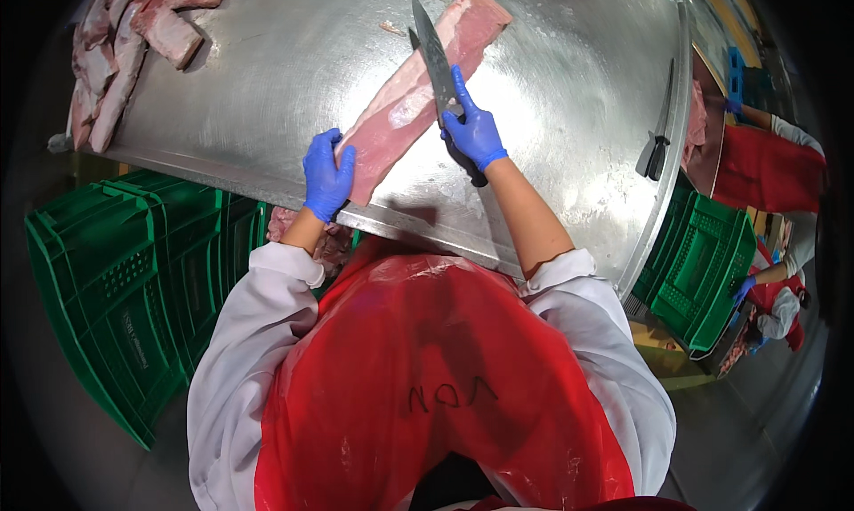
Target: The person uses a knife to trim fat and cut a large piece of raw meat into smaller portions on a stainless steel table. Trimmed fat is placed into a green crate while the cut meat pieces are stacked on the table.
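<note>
A long slab of pink pork loin with a pale fat edge lies slantwise on the steel table, its far end to the right. My left hand, in a blue glove, grips the loin's near end at its left edge, close to the table's rim. In my gloved right hand is a knife, its index finger stretched along the handle side. The blade points away from me and lies across the middle of the loin, slightly tilted left. Its dark handle sticks out below my palm.
Several meat pieces lie at the table's far left. Another knife rests near the right edge of the steel table. Green crates stand below at left, another green crate at right. Co-workers in red aprons are at the far right.
</note>
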A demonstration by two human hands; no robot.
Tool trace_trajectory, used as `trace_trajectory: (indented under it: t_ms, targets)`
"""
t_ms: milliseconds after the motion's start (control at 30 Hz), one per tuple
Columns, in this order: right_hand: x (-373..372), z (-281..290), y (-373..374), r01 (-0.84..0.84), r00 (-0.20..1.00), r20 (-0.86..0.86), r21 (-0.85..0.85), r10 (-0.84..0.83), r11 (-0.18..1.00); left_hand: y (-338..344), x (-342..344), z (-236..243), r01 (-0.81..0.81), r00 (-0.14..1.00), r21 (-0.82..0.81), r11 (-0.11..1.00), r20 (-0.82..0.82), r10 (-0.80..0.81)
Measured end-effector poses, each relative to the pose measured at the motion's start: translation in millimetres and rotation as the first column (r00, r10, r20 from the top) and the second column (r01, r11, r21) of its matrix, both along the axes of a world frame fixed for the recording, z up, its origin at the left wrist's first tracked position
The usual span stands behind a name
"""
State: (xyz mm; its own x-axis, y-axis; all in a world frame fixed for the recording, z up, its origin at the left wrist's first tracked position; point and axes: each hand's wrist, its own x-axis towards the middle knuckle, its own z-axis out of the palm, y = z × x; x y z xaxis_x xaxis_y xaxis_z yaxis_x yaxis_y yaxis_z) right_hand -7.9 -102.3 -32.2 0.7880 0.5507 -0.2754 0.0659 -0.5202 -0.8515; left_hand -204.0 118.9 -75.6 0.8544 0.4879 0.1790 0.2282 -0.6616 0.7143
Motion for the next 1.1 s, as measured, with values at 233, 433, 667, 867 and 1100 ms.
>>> trace_trajectory:
  t_ms: [233, 433, 667, 867, 1100]
  targets:
    - [-56, -2, -41, -0.016, 1.0, -0.022, -0.064, 0.014, 0.998, 11, 8, -2, -0.046, 0.996, 0.004, 0.999, 0.079, 0.046]
    - [-47, -2, -13, 0.077, 0.989, -0.126, -0.018, -0.079, 0.997, 15, 12, -14, -0.013, 0.992, -0.019, 1.0, 0.122, 0.015]
    - [-106, 11, -41, 0.137, 0.909, -0.407, 0.079, -0.094, 0.987, 14, 9, -23, -0.111, 0.991, -0.093, 0.989, 0.061, 0.117]
    - [-149, 28, -72, 0.038, 0.893, -0.45, 0.054, -0.01, 0.998, 16, 12, -38, -0.242, 0.949, -0.309, 0.92, 0.125, 0.291]
    - [-155, 58, -147, -0.034, 0.878, -0.476, 0.034, 0.046, 0.999, -7, 75, 28, -0.059, 0.97, -0.149, 0.987, 0.225, 0.091]
